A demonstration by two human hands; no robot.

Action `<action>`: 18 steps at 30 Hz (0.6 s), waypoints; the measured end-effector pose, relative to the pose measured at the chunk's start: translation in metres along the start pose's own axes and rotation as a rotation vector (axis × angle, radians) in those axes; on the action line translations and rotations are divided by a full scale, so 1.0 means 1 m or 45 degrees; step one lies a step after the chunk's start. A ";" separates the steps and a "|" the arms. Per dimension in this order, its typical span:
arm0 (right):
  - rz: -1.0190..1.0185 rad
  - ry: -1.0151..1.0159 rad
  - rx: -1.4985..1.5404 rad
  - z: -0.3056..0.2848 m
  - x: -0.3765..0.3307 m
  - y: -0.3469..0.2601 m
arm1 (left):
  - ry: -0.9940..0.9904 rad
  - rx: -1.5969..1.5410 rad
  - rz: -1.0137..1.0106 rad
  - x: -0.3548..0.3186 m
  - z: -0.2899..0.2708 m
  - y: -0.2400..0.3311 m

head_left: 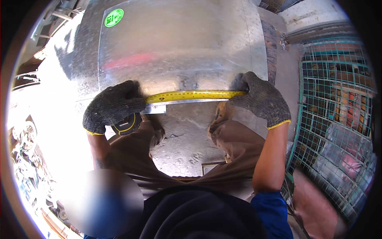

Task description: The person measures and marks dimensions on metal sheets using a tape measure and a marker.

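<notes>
A yellow tape measure is stretched along the near edge of a shiny sheet of metal. Both hands wear dark knitted gloves with yellow cuffs. My left hand is closed on the tape at its left end, and the black and yellow tape case hangs just below that hand. At the right end, my right hand pinches the tape against the sheet's edge. The fingertips of both hands are partly hidden. A round green sticker and a faint red smear mark the sheet.
Right of the sheet stands a green wire mesh panel with assorted things behind it. Concrete floor shows between my legs. A pile of scrap lies at the far left in strong glare. A reddish-brown panel is at the lower right.
</notes>
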State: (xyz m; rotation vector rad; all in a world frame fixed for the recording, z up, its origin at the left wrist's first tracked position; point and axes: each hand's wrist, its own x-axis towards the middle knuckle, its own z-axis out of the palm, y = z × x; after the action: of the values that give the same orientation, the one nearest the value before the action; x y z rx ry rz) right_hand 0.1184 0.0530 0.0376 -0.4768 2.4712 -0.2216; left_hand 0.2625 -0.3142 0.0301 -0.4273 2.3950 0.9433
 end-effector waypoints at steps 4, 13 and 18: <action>-0.021 0.003 0.000 -0.002 0.000 -0.001 | 0.188 -0.019 0.094 -0.004 0.001 -0.028; -0.067 0.004 -0.017 -0.001 0.001 -0.001 | 0.109 0.107 0.089 -0.006 -0.002 -0.020; 0.034 -0.079 0.030 -0.001 0.002 -0.001 | -0.038 0.169 0.012 -0.003 -0.005 0.005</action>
State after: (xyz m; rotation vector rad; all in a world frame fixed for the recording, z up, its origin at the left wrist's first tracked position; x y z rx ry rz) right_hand 0.1163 0.0512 0.0374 -0.4345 2.4099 -0.2214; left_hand 0.2607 -0.3139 0.0382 -0.3496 2.4171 0.7835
